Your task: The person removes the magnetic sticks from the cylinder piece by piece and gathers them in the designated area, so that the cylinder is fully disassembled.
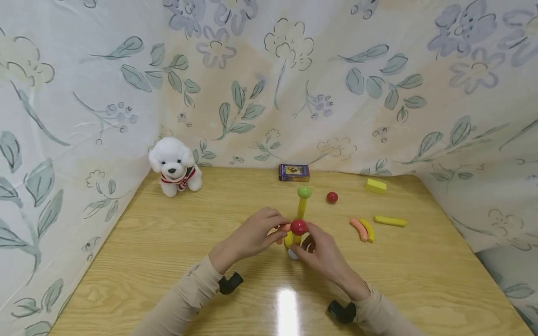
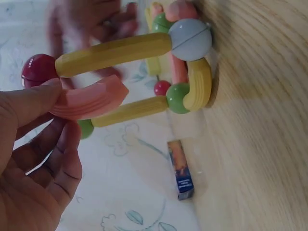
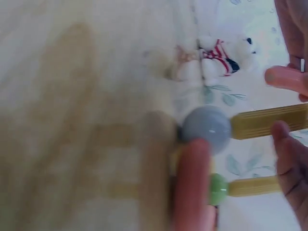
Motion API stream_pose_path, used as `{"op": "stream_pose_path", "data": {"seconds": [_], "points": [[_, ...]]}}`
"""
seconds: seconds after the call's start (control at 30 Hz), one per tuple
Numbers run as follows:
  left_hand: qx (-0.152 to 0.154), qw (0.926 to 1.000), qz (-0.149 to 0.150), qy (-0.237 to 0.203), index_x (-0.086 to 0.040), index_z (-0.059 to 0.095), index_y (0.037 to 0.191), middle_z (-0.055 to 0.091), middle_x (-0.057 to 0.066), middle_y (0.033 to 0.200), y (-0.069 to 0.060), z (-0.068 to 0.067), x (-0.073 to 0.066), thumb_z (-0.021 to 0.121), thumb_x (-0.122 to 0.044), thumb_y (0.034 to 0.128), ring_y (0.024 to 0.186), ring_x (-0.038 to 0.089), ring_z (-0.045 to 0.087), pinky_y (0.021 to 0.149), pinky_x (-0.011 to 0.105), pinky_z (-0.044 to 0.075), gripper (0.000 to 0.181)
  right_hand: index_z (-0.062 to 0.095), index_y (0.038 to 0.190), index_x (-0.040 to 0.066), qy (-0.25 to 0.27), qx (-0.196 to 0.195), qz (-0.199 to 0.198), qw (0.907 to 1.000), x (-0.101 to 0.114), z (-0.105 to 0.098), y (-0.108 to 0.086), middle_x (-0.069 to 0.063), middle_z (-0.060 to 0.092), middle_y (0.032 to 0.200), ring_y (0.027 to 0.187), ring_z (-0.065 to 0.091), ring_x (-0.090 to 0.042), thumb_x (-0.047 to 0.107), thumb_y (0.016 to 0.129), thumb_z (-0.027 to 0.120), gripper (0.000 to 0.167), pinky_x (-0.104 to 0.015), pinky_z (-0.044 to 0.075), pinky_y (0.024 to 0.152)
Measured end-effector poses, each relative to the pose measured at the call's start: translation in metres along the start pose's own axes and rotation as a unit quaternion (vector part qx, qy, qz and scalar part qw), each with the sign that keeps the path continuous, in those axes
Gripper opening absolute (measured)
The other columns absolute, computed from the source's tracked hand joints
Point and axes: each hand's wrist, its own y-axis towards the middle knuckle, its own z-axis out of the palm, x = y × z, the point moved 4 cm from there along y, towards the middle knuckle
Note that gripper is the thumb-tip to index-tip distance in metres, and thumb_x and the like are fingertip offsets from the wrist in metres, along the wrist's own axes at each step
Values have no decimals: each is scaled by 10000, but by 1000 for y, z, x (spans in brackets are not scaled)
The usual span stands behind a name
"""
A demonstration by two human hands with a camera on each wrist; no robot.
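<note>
Your left hand (image 1: 262,231) grasps a pink curved piece (image 2: 91,98), pinched between the thumb and the fingers, at 9 o'clock of the red ball (image 1: 299,227). This piece is just beside the ball; whether they touch, I cannot tell. The red ball sits on top of a yellow rod, in the toy structure (image 1: 301,209) which stands before you on the wooden table (image 1: 168,261). The rod rises from a white ball (image 2: 191,39). A second yellow rod, farther from you, carries a light green ball (image 1: 304,192); below, a yellow curved piece (image 2: 200,84) joins the two sides.

Your right hand (image 1: 325,254) is between 4 and 5 o'clock of the structure, its fingers close to the red ball; whether it grasps or only touches, I cannot tell.

Seen from the structure, a small box (image 1: 294,172) lies at 12 o'clock, a plush dog (image 1: 170,163) sits at 10, a loose red ball (image 1: 332,197) and a yellow block (image 1: 375,186) are at 2. At 3 o'clock lie one pink and one yellow curved piece, side by side, then a loose yellow rod (image 1: 390,221).
</note>
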Motion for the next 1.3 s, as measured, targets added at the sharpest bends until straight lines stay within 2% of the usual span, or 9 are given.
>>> {"op": "stream_pose_path", "data": {"seconds": [0.13,0.33,0.47,0.6,0.77,0.9,0.97,1.17,1.3], "points": [[12,10000,-60,18,-87,717,1037,679,-11,912,2,2,1,680,-158,918,891,128,619,790,241,518,144,484,1403,98,-223,-382,-500,9978,8,-8,3,-14,663,981,683,574,-44,125,822,778,652,-203,470,531],[-39,9997,-170,-161,-69,715,1021,680,5,905,4,6,1,678,-128,916,836,104,628,746,197,525,125,592,1279,57,-389,-680,-1210,9896,12,-13,6,-64,690,993,704,573,-25,-16,806,744,502,-179,505,575],[-94,9950,-794,-600,-66,706,1017,672,-3,870,0,6,9,658,-114,929,821,91,643,750,207,541,111,605,1245,44,-323,-827,-1133,9896,8,-15,5,-93,706,996,707,613,-38,-45,789,750,487,-183,524,585],[44,9727,-2209,-710,-92,725,925,634,-39,771,-20,1,40,627,-176,957,785,98,580,722,252,495,134,604,1254,47,-232,-829,-1118,9900,5,-16,6,-92,704,1021,723,626,-51,-39,788,758,498,-183,530,593],[278,9312,-3629,-167,-24,720,911,665,-3,686,-56,-3,94,595,-174,954,714,138,609,730,360,510,200,596,1268,63,-141,-701,-1197,9902,4,-17,9,-64,670,1046,733,587,-37,-51,795,747,510,-182,521,596],[322,9050,-4233,-272,51,651,1001,656,-10,558,-76,-2,121,563,-130,935,583,114,637,704,360,524,211,593,1283,91,-51,-584,-1038,9929,5,-17,9,-41,664,1041,707,533,-14,-40,813,737,509,-182,492,578],[357,8998,-4338,-310,51,628,945,632,-10,498,-82,-2,128,556,-113,931,515,108,622,637,326,489,180,590,1293,98,38,-467,-894,9949,7,-16,9,-44,671,1052,708,536,-15,-17,832,730,495,-183,493,583],[46,9154,-3988,545,89,638,938,687,190,775,-79,-6,122,600,-103,901,729,313,660,687,420,519,200,576,1317,104,839,-72,-136,9964,7,-16,9,-127,689,1108,774,662,-66,19,863,712,482,-218,563,659],[-603,9468,-3078,725,66,661,1031,644,199,946,-62,0,89,641,-68,879,860,337,620,756,442,530,203,547,1349,112,1652,204,411,9852,5,-18,10,-175,660,1094,701,665,-99,34,889,686,487,-286,566,587]]}}
